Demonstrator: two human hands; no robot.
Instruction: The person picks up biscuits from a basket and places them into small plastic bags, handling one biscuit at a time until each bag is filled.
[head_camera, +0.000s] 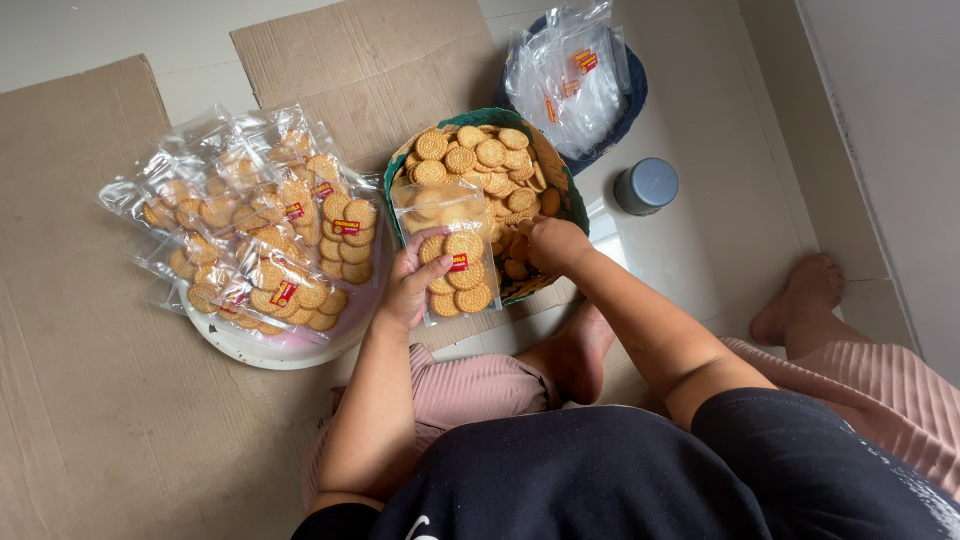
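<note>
My left hand (408, 285) pinches a clear plastic bag half-filled with round golden biscuits (455, 262), thumb on its front, fingers behind, holding it upright against the green-rimmed basket lined with cardboard and heaped with loose biscuits (487, 165). My right hand (553, 243) curls closed inside that basket over the biscuits; what it grips, I cannot tell. Filled bags pile on a white round tray (262, 232) to my left.

Clear bag (455, 250): thin glossy plastic film, creased. Biscuits (490, 165): matt, dry, embossed surface. Green basket (575, 195): plastic, smooth rim. Cardboard sheet (100, 400): brown corrugated paperboard, matt, scuffed. Floor tiles (720, 230): smooth, slight sheen. Grey lid (647, 185): matt plastic.
</note>
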